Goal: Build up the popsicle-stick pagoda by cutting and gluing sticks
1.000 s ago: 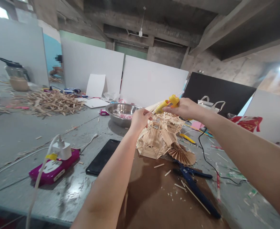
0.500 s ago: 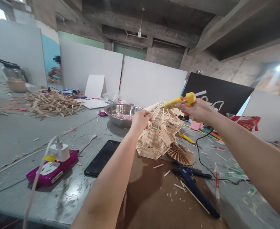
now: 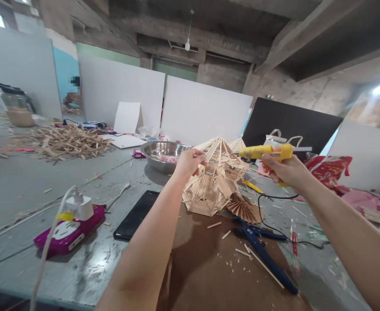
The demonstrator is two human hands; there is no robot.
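Observation:
A model tower built of thin wooden sticks stands on a brown cardboard sheet in front of me. My left hand pinches a stick at the model's upper left roof edge, fingers closed. My right hand is closed round the grip of a yellow hot glue gun, held level to the right of the model, nozzle pointing left and just off the roof. Its black cord trails down across the table.
Blue pliers and a folded paper fan lie by the model. A black phone, a magenta power strip with a white charger, a steel bowl and a heap of sticks sit to the left. A person is far back left.
My right hand has pulled the glue gun away from the top of the model, moving right and a little down. My left hand has stayed on the roof edge.

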